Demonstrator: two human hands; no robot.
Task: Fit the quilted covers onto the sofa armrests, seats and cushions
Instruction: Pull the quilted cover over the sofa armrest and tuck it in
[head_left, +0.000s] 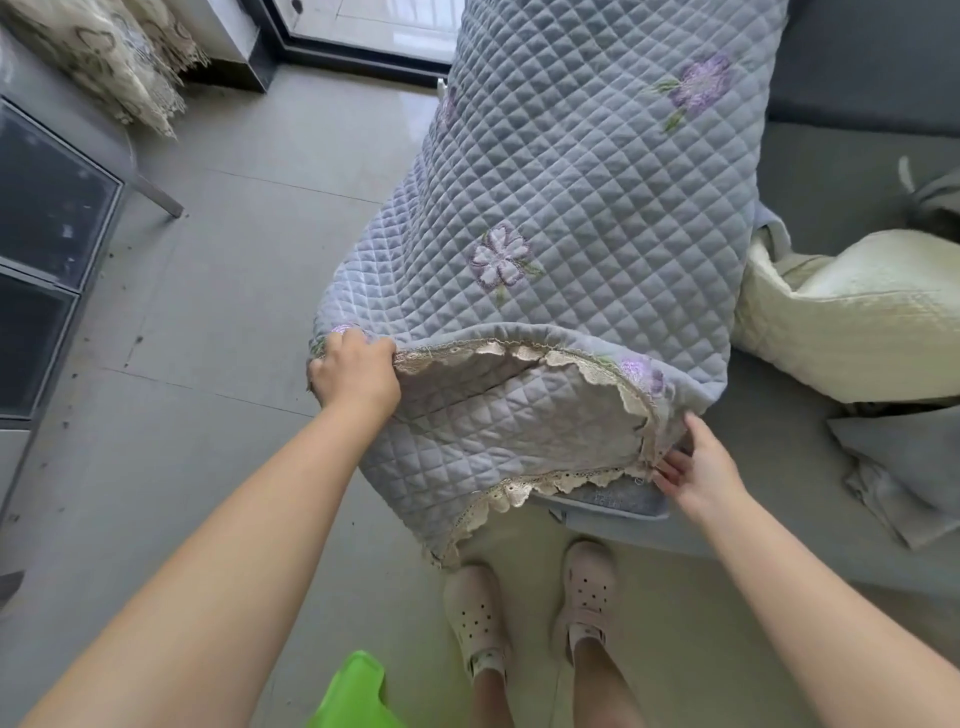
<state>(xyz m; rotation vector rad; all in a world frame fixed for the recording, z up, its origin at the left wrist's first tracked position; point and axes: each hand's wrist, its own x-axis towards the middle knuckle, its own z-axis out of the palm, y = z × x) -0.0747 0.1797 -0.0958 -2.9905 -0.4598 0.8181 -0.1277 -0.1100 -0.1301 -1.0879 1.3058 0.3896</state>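
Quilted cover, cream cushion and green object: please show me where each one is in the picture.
quilted cover (582, 197): head view, on the diamond-stitched top over the armrest.
cream cushion (852, 332): head view, on its textured face, right of the cover.
green object (356, 696): head view, on its upper surface at the bottom edge.

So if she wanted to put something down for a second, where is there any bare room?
Bare floor lies left of the covered armrest, between the quilted cover and the glass-fronted cabinet. The grey seat has a bare strip behind the cream cushion. It is crowded at the armrest's front, where the left hand and right hand work the cover.
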